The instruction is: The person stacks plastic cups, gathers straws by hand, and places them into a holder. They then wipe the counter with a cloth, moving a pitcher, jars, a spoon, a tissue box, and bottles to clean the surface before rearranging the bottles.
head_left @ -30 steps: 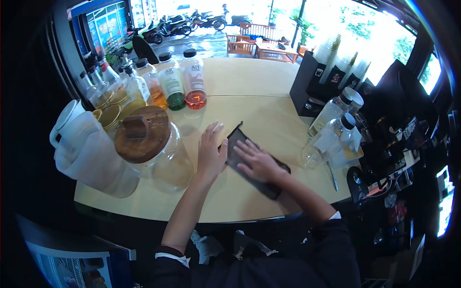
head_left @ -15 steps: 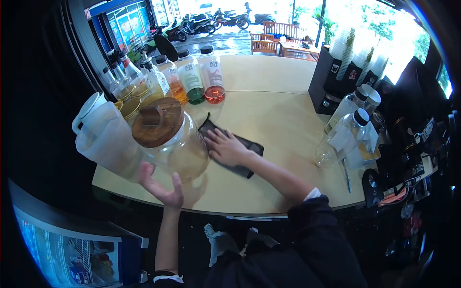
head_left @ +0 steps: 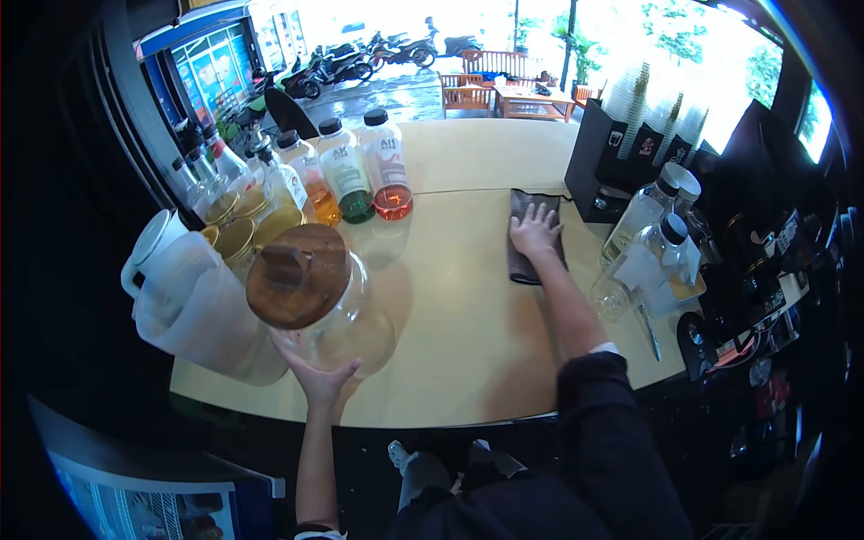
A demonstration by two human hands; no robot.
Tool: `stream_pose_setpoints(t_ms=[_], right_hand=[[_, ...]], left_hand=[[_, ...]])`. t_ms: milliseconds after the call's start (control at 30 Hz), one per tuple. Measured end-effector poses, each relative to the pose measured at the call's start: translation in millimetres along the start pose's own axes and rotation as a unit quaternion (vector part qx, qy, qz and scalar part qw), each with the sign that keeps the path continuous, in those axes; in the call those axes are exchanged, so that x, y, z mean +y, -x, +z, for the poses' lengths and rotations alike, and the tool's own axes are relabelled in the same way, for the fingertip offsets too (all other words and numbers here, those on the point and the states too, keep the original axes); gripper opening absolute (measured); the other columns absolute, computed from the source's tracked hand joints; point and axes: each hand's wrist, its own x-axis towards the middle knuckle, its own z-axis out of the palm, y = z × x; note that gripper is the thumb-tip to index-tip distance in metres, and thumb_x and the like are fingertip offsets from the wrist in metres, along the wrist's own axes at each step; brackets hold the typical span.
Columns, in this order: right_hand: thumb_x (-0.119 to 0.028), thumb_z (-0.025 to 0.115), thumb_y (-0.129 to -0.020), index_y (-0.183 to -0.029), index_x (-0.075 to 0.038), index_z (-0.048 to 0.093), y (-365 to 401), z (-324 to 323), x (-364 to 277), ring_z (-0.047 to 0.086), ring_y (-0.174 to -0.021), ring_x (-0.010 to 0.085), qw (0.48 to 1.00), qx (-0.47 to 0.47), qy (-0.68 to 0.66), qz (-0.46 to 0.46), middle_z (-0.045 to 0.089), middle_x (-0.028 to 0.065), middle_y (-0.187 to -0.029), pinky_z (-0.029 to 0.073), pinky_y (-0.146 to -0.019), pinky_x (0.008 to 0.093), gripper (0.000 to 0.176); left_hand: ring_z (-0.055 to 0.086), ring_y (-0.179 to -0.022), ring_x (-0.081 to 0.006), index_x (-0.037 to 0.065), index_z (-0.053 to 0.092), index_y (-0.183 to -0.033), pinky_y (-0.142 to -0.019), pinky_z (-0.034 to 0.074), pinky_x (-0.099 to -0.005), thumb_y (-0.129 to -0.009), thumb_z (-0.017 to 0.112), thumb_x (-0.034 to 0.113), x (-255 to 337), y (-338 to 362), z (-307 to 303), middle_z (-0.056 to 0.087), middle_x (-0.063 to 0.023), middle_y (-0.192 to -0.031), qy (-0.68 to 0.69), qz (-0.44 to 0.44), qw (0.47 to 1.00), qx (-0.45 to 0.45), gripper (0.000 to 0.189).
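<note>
cloth (head_left: 525, 205) has slid right across the counter (head_left: 450, 301) under your flat, open right hand (head_left: 536, 230); your open left hand (head_left: 317, 376) now steadies the glass jar (head_left: 358, 313).

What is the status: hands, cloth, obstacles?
Right hand flat on cloth. Left hand against jar. Cup rack close beside cloth.

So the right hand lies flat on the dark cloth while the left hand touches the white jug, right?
No: the head view shows the left hand on the glass jar with the wooden lid, beside the white jug. The right hand does lie flat on the dark cloth.
</note>
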Motion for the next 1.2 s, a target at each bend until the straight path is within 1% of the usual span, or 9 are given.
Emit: stream_pose_setpoints(t_ms=[100,200,300,367,500,800,900,1033,1200], right_hand=[[-0.044,0.031,-0.092,-0.144,-0.012,0.024,0.8,14.0,-58.5,0.012,-0.14,0.0338,0.987,0.011,-0.019,-0.157,0.015,0.0127,-0.152,0.012,-0.11,0.0561,0.061],[-0.049,0.036,-0.091,-0.141,-0.02,0.032,25.4,12.5,-92.6,0.016,-0.14,0.0271,0.913,-0.027,-0.051,-0.405,0.021,0.0072,-0.151,0.014,-0.111,0.0523,0.058],[-0.05,0.036,-0.091,-0.141,-0.022,0.033,-3.1,-1.3,-78.3,0.018,-0.139,0.0273,0.942,-0.014,-0.028,-0.335,0.023,0.0075,-0.15,0.015,-0.111,0.0529,0.058],[-0.053,0.035,-0.09,-0.141,-0.018,0.033,-45.3,3.7,-47.6,0.017,-0.139,0.0275,0.99,0.012,-0.031,-0.134,0.023,0.0088,-0.15,0.015,-0.11,0.0551,0.062],[-0.052,0.029,-0.091,-0.145,-0.006,0.021,-45.7,-6.6,37.8,0.014,-0.14,0.0318,0.997,0.032,-0.016,0.064,0.016,0.0149,-0.151,0.01,-0.113,0.0446,0.071],[-0.048,0.034,-0.091,-0.142,0.0,0.024,125.4,4.1,40.4,0.018,-0.137,0.0392,0.996,0.056,0.012,-0.069,0.019,0.0238,-0.147,0.013,-0.111,0.0526,0.07],[-0.05,0.035,-0.091,-0.143,-0.006,0.025,118.3,-0.4,41.1,0.017,-0.137,0.0391,0.988,0.022,-0.004,-0.152,0.02,0.0212,-0.148,0.012,-0.11,0.0534,0.069],[-0.05,0.035,-0.091,-0.143,-0.007,0.026,57.1,-3.3,-9.6,0.016,-0.138,0.0359,0.994,0.021,0.002,-0.111,0.019,0.0162,-0.15,0.013,-0.112,0.0493,0.068],[-0.046,0.037,-0.092,-0.14,-0.011,0.034,119.3,5.4,-96.2,0.021,-0.137,0.0347,0.868,-0.007,-0.069,-0.492,0.026,0.0155,-0.147,0.015,-0.112,0.0463,0.06]], left_hand=[[0.021,-0.133,-0.0328,-0.001,-0.004,-0.142,-0.111,0.018,-0.0448,-0.046,0.088,0.046,-11.3,1.9,-5.4,0.016,-0.0206,-0.141,0.001,-0.008,1.0,-0.017,0.141],[0.024,-0.132,-0.032,-0.002,-0.006,-0.142,-0.11,0.021,-0.0437,-0.046,0.089,0.044,-17.0,0.4,-3.9,0.017,-0.0202,-0.14,0.036,-0.014,0.999,-0.026,0.142],[0.024,-0.132,-0.0307,-0.002,-0.006,-0.142,-0.11,0.022,-0.043,-0.045,0.09,0.043,-3.1,-4.9,-0.5,0.017,-0.0195,-0.141,0.059,-0.056,0.996,-0.034,0.143],[0.024,-0.132,-0.0302,-0.001,-0.006,-0.142,-0.109,0.022,-0.0428,-0.045,0.09,0.043,-8.0,-6.4,0.6,0.016,-0.0193,-0.141,0.058,-0.055,0.996,-0.041,0.144],[0.024,-0.132,-0.029,0.0,-0.006,-0.142,-0.11,0.022,-0.0418,-0.044,0.091,0.039,-20.9,-8.5,-5.5,0.017,-0.0185,-0.141,0.032,-0.039,0.996,-0.069,0.143],[0.02,-0.134,-0.03,0.003,-0.007,-0.143,-0.112,0.018,-0.043,-0.046,0.091,0.034,-9.1,-20.2,-0.4,0.014,-0.0197,-0.143,0.103,-0.042,0.991,-0.07,0.141],[0.018,-0.135,-0.0312,0.003,-0.009,-0.142,-0.112,0.017,-0.0442,-0.045,0.091,0.036,-15.8,-29.4,-3.0,0.011,-0.0209,-0.144,0.132,-0.008,0.987,-0.09,0.144],[0.015,-0.136,-0.0327,0.003,-0.012,-0.142,-0.113,0.016,-0.0452,-0.044,0.091,0.036,-15.9,-33.7,-1.5,0.007,-0.0225,-0.146,0.137,0.011,0.985,-0.108,0.146],[0.016,-0.135,-0.0332,0.003,-0.013,-0.142,-0.112,0.016,-0.0461,-0.045,0.091,0.035,-15.1,-33.1,-1.0,0.009,-0.0235,-0.145,0.126,0.014,0.986,-0.111,0.145]])
